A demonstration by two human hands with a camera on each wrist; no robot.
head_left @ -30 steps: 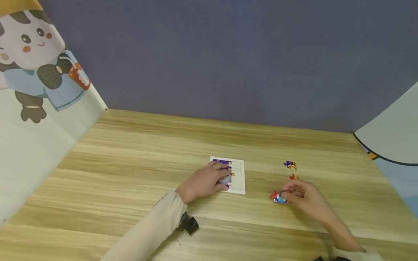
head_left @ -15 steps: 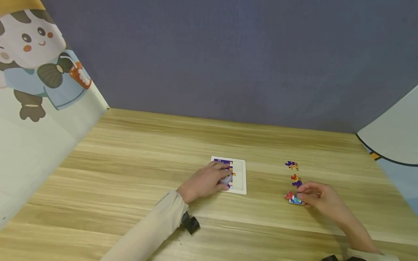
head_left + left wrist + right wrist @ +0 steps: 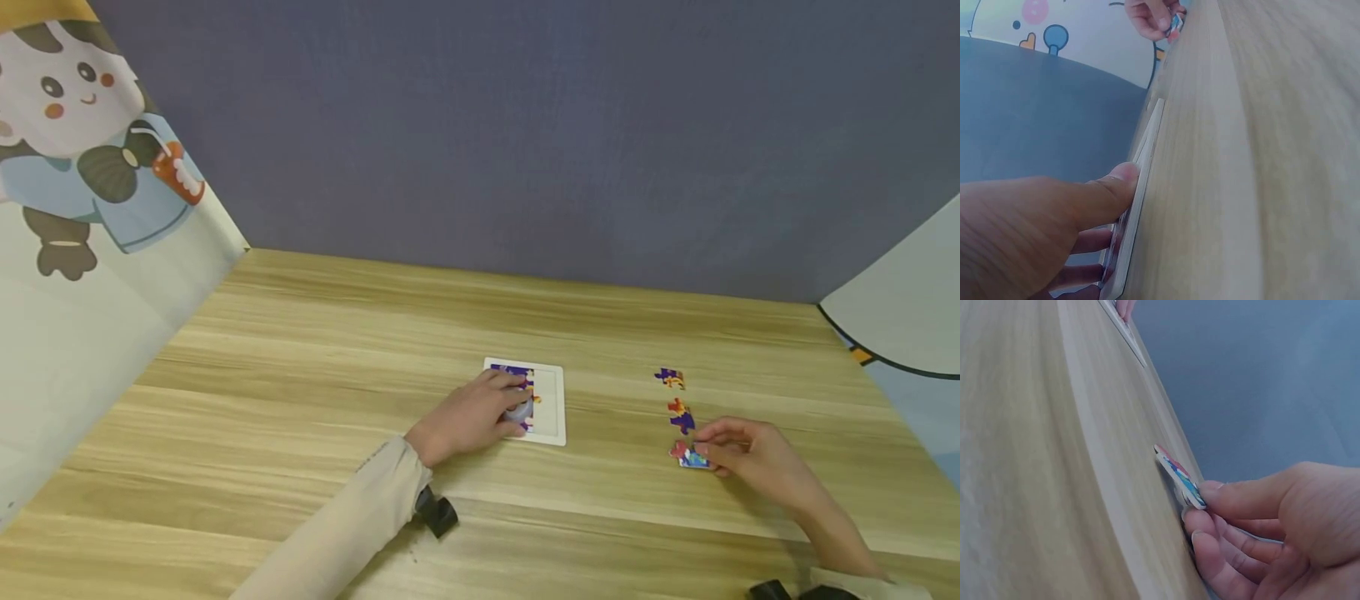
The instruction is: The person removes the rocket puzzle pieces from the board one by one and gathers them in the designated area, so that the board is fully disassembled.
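My left hand (image 3: 474, 415) lies across a jigsaw puzzle in a shallow white tray (image 3: 555, 432), its fingers spread over the purple and grey picture and hiding much of it. The right strip of the tray is bare white. To the right, thumb and fingers of my right hand (image 3: 765, 462) pinch a red and blue puzzle piece (image 3: 686, 456) by one end. In the right wrist view that piece (image 3: 1179, 476) shows edge-on, tilted close over the tabletop. Just beyond it lies an orange and purple puzzle piece (image 3: 681, 417), with another purple and orange puzzle piece (image 3: 671, 379) farther back.
The wood-grain table (image 3: 315, 358) reaches back to a dark blue-grey wall panel (image 3: 480, 142). A panel with a cartoon figure (image 3: 97, 150) borders the left side. At the right stands a white panel (image 3: 907, 300) with a black outline.
My right hand has carried the pinched puzzle piece to the right, away from the tray and nearer the two loose pieces. The left hand stays on the puzzle.
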